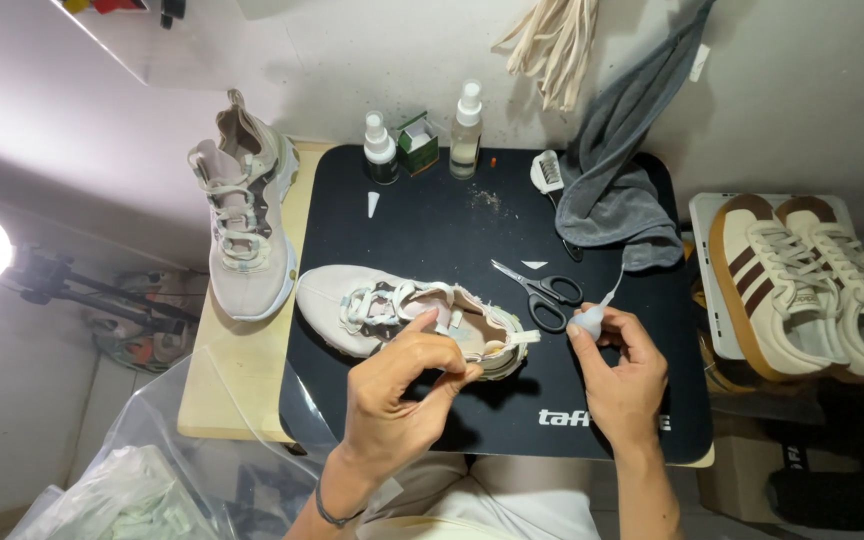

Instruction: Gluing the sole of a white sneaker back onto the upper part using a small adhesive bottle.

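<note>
A pale pink sneaker (352,300) lies on its side on a black mat (452,230). My left hand (397,385) grips the sneaker's heel collar with thumb and fingers. My right hand (624,375) holds a small white squeeze bottle with a thin nozzle (592,315) just right of the heel, not touching the shoe. Black-handled scissors (542,290) lie on the mat just behind the bottle.
The matching sneaker (244,215) stands on the wooden table at left. Two spray bottles (467,130), a small green box (418,143), a brush (547,175) and a grey towel (617,190) sit at the mat's back. A striped cream pair of shoes (802,285) rests on the right.
</note>
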